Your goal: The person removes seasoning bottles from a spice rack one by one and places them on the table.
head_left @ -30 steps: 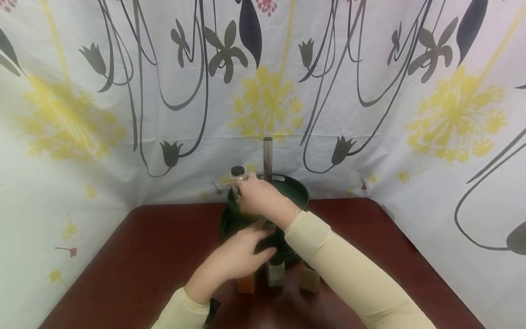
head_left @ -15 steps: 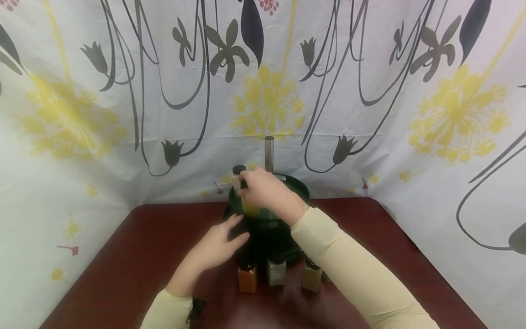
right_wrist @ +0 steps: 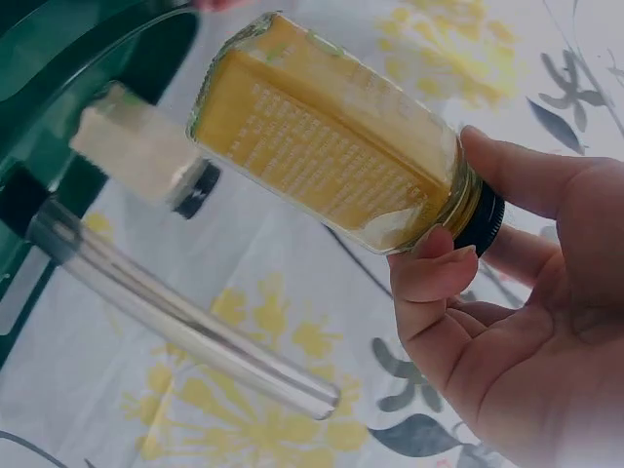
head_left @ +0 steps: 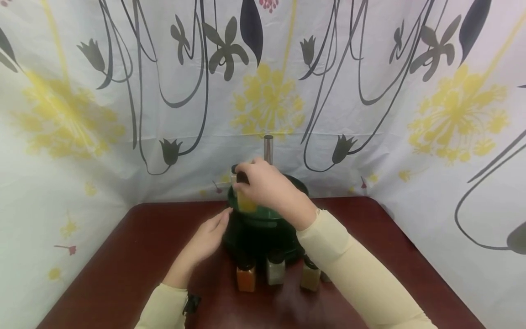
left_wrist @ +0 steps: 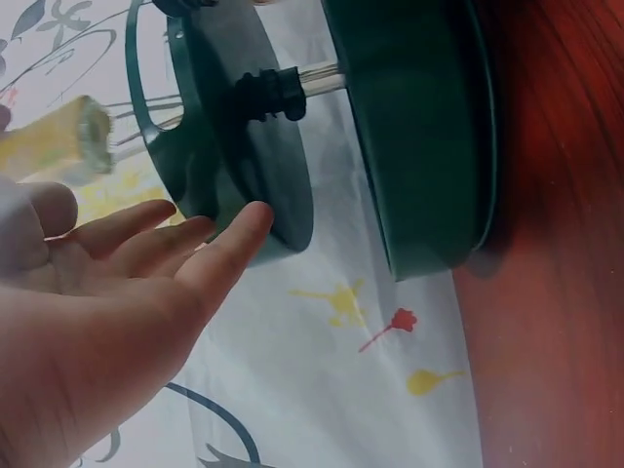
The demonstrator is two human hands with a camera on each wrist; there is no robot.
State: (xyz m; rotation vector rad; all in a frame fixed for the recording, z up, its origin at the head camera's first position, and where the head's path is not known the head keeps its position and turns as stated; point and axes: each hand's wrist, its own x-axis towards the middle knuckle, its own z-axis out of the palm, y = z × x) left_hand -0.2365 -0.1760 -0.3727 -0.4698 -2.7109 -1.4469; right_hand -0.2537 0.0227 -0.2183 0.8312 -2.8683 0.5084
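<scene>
My right hand (head_left: 269, 185) grips a square glass spice jar (right_wrist: 322, 136) by its black lid. Yellow powder fills most of this jar, which is tilted in the right wrist view with its base toward the green tray. In the head view it hangs over the front left of the upper tray (head_left: 267, 224) of a dark green two-tier stand. A jar of pale contents (right_wrist: 127, 146) stands on that tray, partly behind my right hand in the head view. My left hand (head_left: 207, 235) is held palm up with fingers extended, fingertips right at the upper tray's left side.
A clear post (head_left: 268, 148) rises from the stand. Below the upper tray is the deep lower tray (left_wrist: 419, 146). In front stand an orange jar (head_left: 246, 279), a greyish jar (head_left: 276, 273) and an olive jar (head_left: 310, 278), with another partly behind my right sleeve. A patterned curtain surrounds the table.
My left hand has moved left, from in front of the stand to its left side. My right hand has risen slightly, bringing the yellow jar into clearer view.
</scene>
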